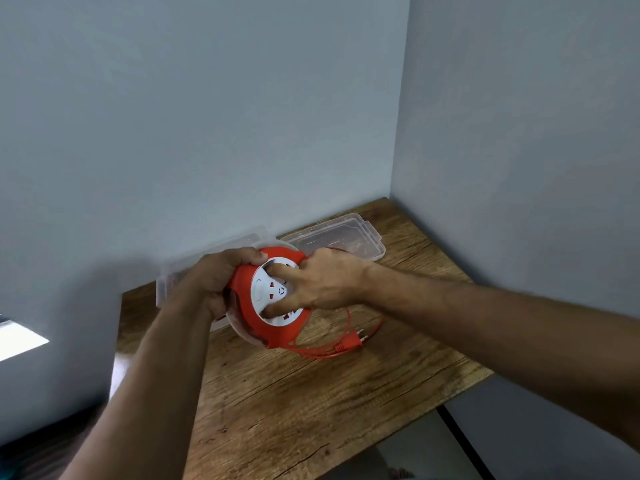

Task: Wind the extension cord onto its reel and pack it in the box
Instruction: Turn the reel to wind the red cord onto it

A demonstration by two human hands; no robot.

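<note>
Both hands are clamped on the red cable reel (273, 299), which is held tilted above the wooden table (311, 403). The left hand (214, 282) wraps around the reel's left rim, fingers curled over its top edge. The right hand (325, 282) lies over the white socket face (272, 291), its index finger and thumb pressed into the recesses of that centre part. A loose length of red extension cord (346, 341) hangs from the reel's lower edge and loops on the table just beside it, ending in a red two-pin plug (353, 341). Behind the hands sits the clear plastic box (360, 237), open, near the wall (207, 116).
</note>
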